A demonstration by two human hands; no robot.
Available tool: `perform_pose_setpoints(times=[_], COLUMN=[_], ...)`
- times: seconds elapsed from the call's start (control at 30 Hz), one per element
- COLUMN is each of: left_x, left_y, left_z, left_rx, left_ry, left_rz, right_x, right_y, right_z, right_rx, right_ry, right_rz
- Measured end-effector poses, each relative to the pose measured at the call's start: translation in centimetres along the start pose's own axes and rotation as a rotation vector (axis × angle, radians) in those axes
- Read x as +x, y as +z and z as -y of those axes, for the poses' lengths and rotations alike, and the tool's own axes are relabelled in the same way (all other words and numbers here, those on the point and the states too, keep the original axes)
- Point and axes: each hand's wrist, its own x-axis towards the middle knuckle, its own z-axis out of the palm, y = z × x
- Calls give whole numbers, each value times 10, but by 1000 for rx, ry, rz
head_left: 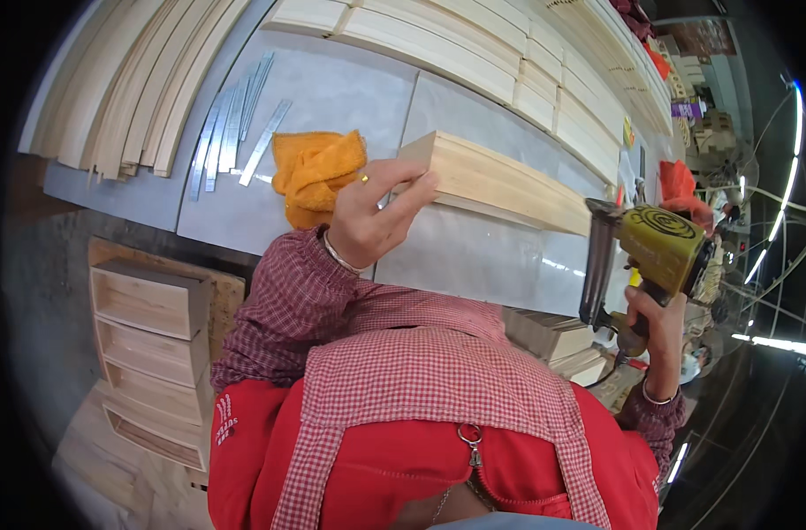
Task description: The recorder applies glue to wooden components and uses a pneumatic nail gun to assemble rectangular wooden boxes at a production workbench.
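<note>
A long, narrow pale wooden box (pixel 509 184) lies across the grey worktop in front of me. Its left end is pinched between the thumb and fingers of my left hand (pixel 368 216). My right hand (pixel 659 331) is wrapped round the handle of an olive-coloured nail gun (pixel 664 240), held upright off the box's right end. The gun's long dark magazine hangs on its left side, and its nose is close to the wood; whether they touch I cannot tell. Just left of my left hand a crumpled orange cloth (pixel 317 168) rests on the worktop.
Thin metal strips (pixel 232 124) lie on the worktop (pixel 328 84) left of the cloth. Long wooden boards (pixel 129 79) are piled at the far left, and rows of wooden pieces (pixel 438 49) line the back. Stacked small wooden boxes (pixel 147 305) stand at lower left. Hoses hang on the right.
</note>
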Motion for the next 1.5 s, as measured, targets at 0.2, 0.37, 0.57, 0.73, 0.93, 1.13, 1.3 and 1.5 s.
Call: perform_pose_setpoints(times=[0.2, 0.37, 0.57, 0.73, 0.93, 1.13, 1.3, 1.5], left_x=[-2, -12, -61, -40, -2, 60, -27, -28], left_y=[-5, -62, -98, -131, -149, -50, -71, -24], left_z=[-5, 15, 80, 107, 153, -42, 23, 6], left_rx=[195, 809, 964, 1304, 1171, 351, 59, -30], left_ry=[83, -1, -85, -280, 306, -176, -538, -754], left_rz=[-4, 130, 492, 607, 540, 736, 381, 293], right_x=[3, 33, 82, 162, 199, 215, 182, 138], right_y=[-31, -59, -85, -67, -56, -42, -12, 80], right_z=[-75, -142, -212, -316, -338, -317, -293, -195], right_rx=[271, 312, 156, -499, -498, -345, -650, -18], right_ry=[-13, 69, 191, 62, 247, 318, -207, -696], right_rz=[-222, -421, -541, -754, -765, -581, -933, -475])
